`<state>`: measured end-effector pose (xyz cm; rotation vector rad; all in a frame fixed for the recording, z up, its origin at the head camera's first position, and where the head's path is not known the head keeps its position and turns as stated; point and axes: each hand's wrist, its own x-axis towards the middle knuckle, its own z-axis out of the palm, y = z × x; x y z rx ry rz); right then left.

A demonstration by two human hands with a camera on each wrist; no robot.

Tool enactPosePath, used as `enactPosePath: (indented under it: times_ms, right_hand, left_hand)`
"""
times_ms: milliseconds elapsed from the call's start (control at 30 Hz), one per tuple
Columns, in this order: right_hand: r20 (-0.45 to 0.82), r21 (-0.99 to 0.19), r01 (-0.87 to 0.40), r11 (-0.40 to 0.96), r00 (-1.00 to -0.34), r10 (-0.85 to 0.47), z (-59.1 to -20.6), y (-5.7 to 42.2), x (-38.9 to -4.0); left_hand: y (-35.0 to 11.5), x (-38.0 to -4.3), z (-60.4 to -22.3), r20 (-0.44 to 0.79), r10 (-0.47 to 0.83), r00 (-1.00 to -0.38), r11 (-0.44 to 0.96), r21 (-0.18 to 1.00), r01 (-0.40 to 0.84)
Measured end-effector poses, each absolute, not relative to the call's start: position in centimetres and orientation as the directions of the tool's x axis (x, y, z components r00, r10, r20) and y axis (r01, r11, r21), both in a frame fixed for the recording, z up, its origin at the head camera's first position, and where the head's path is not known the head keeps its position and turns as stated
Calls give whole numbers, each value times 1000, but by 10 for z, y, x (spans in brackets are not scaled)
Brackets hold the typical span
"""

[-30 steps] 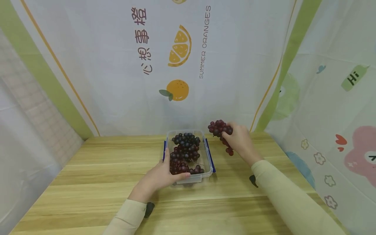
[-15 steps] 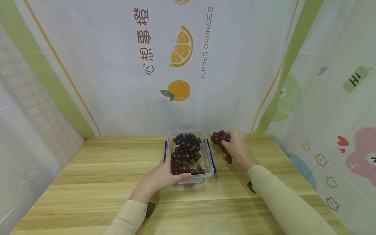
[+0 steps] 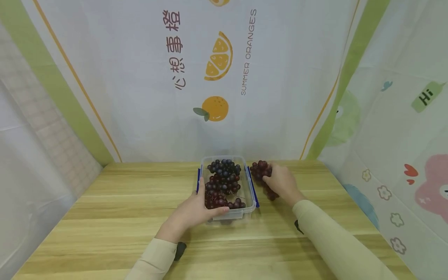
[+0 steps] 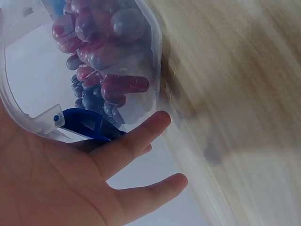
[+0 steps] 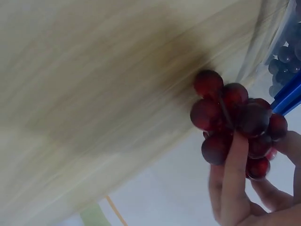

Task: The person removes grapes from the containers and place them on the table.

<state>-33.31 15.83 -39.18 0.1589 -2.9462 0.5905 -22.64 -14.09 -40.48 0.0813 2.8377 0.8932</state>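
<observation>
A clear plastic container [image 3: 238, 215] with blue side clips stands on the table, holding dark grapes [image 3: 224, 181] in several bunches. My left hand [image 3: 192, 210] lies against its near left corner, thumb along the front rim. Seen from the left wrist, the fingers [image 4: 134, 143] reach out nearly straight beside the wall, close by a blue clip [image 4: 84, 120]. To the container's right, my right hand [image 3: 282, 184] grips a bunch of dark red grapes [image 3: 259, 171], low over the table. The right wrist view shows fingers [image 5: 235, 181] bent around the bunch [image 5: 211, 113].
The wooden table [image 3: 140, 202] ends at the back against a white curtain [image 3: 140, 116] printed with oranges. Another patterned curtain [image 3: 392, 155] hangs along the right side. The container's right clip [image 3: 254, 190] folds outward, close to the held bunch.
My right hand has lowered the bunch of grapes toward the table beside the container. The left hand stays at the container's corner. The head view has shifted slightly.
</observation>
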Motion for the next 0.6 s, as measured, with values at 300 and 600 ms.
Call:
enactPosePath:
  times_ms: [300, 600]
  right_hand:
    - [-31, -278, -83, 957, -995, -95, -388, 156, -332]
    - [-105, -378, -48, 925, -990, -94, -392, 152, -335]
  left_hand:
    - [-141, -227, -405, -133, 108, -985, 817, 576, 12]
    - [-141, -228, -407, -129, 101, -986, 820, 573, 9]
